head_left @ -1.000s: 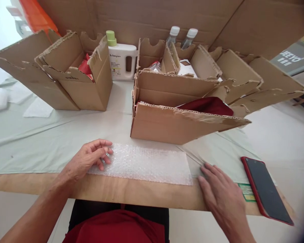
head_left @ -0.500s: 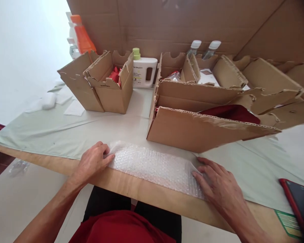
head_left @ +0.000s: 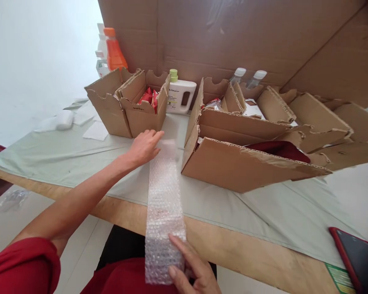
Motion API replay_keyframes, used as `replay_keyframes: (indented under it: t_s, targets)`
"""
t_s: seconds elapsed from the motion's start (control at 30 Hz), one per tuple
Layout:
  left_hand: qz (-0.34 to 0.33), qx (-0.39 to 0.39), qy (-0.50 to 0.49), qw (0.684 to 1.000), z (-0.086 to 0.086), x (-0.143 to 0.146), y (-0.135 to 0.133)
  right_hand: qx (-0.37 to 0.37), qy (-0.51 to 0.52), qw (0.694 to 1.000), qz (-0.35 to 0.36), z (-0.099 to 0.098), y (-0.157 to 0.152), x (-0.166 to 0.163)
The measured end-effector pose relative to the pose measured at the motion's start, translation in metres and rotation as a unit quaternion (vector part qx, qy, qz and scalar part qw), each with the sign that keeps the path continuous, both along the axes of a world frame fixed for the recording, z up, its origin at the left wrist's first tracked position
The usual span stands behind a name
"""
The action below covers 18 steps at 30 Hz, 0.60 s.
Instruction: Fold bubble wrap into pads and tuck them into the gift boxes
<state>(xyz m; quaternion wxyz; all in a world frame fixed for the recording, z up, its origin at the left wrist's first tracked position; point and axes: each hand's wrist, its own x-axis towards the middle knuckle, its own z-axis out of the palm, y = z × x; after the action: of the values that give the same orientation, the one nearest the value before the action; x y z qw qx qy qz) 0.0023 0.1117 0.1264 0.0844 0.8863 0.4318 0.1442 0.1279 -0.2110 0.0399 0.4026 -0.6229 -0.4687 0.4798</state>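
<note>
a: starting at nine o'clock, what's there?

b: a rolled white wad of foam or paper [head_left: 61, 119] on the pale green table cover [head_left: 64, 159], then two open brown cardboard boxes [head_left: 129, 106] at eleven, with red packets inside one. behind them stand an orange-capped bottle [head_left: 113, 51] and a white jug with a green cap [head_left: 180, 94].

a: and the left hand?

b: the left hand [head_left: 144, 146] is stretched out toward twelve, fingers loosely curled on the far end of a long strip of clear bubble wrap [head_left: 164, 200]. it looks like a pinch, though i can't tell how firm.

a: where does the strip lie?

b: lengthwise from twelve to six, over the table's wooden edge toward the lap. the right hand [head_left: 190, 269] pinches the near end at six, thumb and forefinger closed on it.

a: how will it handle?

b: i'd judge it very light, soft and floppy, a bit slick; best held at both ends, kept taut.

a: further right?

b: a large torn cardboard box [head_left: 242, 167] at one o'clock holding dark red cloth, and a red-cased phone [head_left: 358, 257] at four.
</note>
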Motion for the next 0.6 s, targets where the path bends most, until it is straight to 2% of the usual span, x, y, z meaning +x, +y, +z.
replay_keyframes:
  t_s: [0.07, 0.13, 0.17, 0.23, 0.3, 0.37, 0.43, 0.53, 0.6]
  targets:
    - [-0.026, 0.007, -0.021, 0.999, -0.007, -0.007, -0.008, 0.005, -0.001, 0.999, 0.037, 0.003, 0.007, -0.007]
    - [-0.087, -0.017, -0.069, 0.994, -0.015, -0.034, -0.033, -0.005, 0.009, 0.999, 0.041, 0.006, 0.010, -0.006]
    - [-0.131, -0.050, -0.101, 0.985, -0.019, -0.052, -0.050, -0.015, 0.026, 0.999, 0.034, 0.008, 0.011, -0.005]
    - [-0.208, -0.169, -0.128, 0.955, -0.025, -0.088, -0.087, -0.043, 0.099, 0.994, 0.021, 0.013, 0.014, -0.003]
    - [-0.232, -0.267, -0.134, 0.926, -0.029, -0.113, -0.122, -0.070, 0.201, 0.977, 0.023, 0.017, 0.022, -0.002]
    - [-0.246, -0.312, -0.150, 0.905, -0.032, -0.120, -0.145, -0.067, 0.275, 0.959, 0.008, 0.022, 0.037, -0.001]
    - [-0.222, -0.323, -0.190, 0.900, -0.033, -0.111, -0.153, -0.029, 0.306, 0.951, -0.014, 0.025, 0.055, 0.000]
    - [-0.072, -0.313, -0.241, 0.916, -0.039, -0.086, -0.140, 0.032, 0.293, 0.954, -0.054, 0.027, 0.077, 0.002]
    - [0.014, -0.299, -0.226, 0.927, -0.045, -0.073, -0.126, 0.075, 0.231, 0.966, -0.090, 0.026, 0.083, 0.006]
